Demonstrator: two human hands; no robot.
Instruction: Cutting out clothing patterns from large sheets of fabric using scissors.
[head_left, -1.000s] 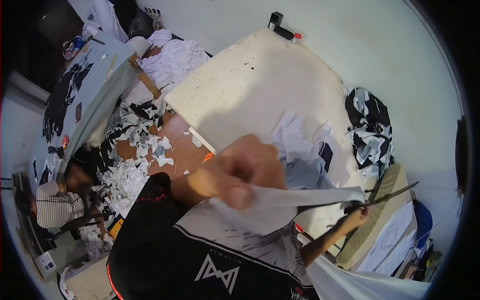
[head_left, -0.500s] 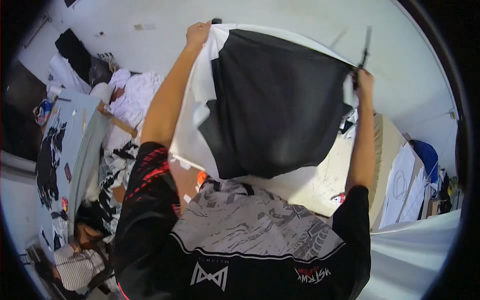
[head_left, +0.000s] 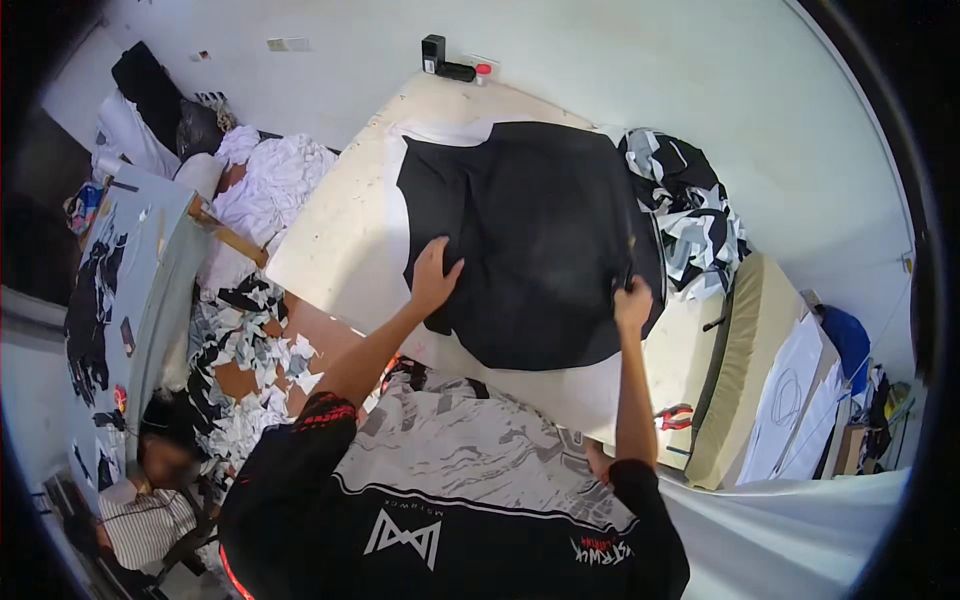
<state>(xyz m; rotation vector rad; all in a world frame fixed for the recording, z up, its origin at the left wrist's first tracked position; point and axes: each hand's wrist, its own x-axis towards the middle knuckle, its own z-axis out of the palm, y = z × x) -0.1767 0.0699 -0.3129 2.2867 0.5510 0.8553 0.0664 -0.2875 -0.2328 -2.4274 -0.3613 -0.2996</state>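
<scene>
Black cloth [head_left: 540,230]: on pale table [head_left: 320,250], with white fabric [head_left: 445,131] showing at its border; likely light, soft, limp, quick to crease.
Left hand [head_left: 435,280]: fingers spread on cloth, toward table's left; apparently not pinching.
Right hand [head_left: 632,304]: closed around dark tool [head_left: 625,277], blurred, over table's right part.
Cloth hold: best at opposite edges, drawing slack gently.

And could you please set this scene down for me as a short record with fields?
Left hand: fingers apart, on the left part of the black fabric
Right hand: closed around a dark tool, over the fabric's right side
Black fabric: spread on a pale work surface
Beyond its right edge: a black, white and grey scrap pile
Near right: a red-handled tool
Lower left: a person in a striped top
</scene>
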